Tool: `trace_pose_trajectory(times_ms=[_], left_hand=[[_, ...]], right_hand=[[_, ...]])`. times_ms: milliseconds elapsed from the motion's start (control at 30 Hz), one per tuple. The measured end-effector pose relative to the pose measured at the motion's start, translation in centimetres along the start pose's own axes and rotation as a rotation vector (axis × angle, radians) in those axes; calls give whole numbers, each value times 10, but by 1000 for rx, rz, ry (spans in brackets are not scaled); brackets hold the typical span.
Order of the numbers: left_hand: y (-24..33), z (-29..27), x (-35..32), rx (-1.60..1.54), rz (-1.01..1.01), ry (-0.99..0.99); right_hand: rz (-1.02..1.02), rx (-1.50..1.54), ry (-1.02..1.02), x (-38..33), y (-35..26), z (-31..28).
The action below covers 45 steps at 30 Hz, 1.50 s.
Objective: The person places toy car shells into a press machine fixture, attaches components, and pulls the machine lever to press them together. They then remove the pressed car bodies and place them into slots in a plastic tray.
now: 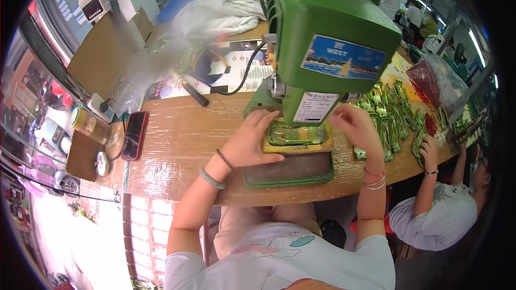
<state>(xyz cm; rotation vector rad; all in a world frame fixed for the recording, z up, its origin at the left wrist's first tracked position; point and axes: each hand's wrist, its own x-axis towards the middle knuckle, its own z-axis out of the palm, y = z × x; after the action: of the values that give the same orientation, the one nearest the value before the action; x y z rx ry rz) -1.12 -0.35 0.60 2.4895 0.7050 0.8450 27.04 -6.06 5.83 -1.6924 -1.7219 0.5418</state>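
A green bench press (333, 37) stands in front of me with its head over a yellow block (298, 149). In the block lies a green, see-through moulded part (295, 134), partly hidden under the press head. My left hand (247, 142) rests at the block's left side, thumb stretched along the front and fingers reaching to the back, all spread. On the right of the press head, my right hand (357, 129) is raised with bent fingers. Those fingers are blurred and partly turned away, so whether they hold anything does not show.
The press's green-rimmed base (290, 181) sits near the table's front edge. Many green parts (384, 118) lie heaped to the right, where a co-worker's hand (428, 150) reaches in. At left are a phone (134, 135) and a jar (91, 123); a black-handled tool (194, 94) lies behind.
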Motion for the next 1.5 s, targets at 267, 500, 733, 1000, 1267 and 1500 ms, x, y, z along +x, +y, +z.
trace_pose_trajectory(times_ms=[267,500,733,1000,1267,1500], left_hand=[[-4,-1,-5,61,-6,15],[-4,3,0,-26,1,34],[-8,8,-1,-23,26,41],[-8,10,1,-66,29,51],[-12,8,0,-78,12,25],[-11,11,1,-66,25,33]], right_hand=[[131,455,75,83,60,7],[-329,521,502,119,-62,-96],[-590,745,697,21,-102,-75],[-748,808,565,-6,-91,-63],[-778,776,552,-10,-87,-61],[-783,734,657,-18,-84,-50]])
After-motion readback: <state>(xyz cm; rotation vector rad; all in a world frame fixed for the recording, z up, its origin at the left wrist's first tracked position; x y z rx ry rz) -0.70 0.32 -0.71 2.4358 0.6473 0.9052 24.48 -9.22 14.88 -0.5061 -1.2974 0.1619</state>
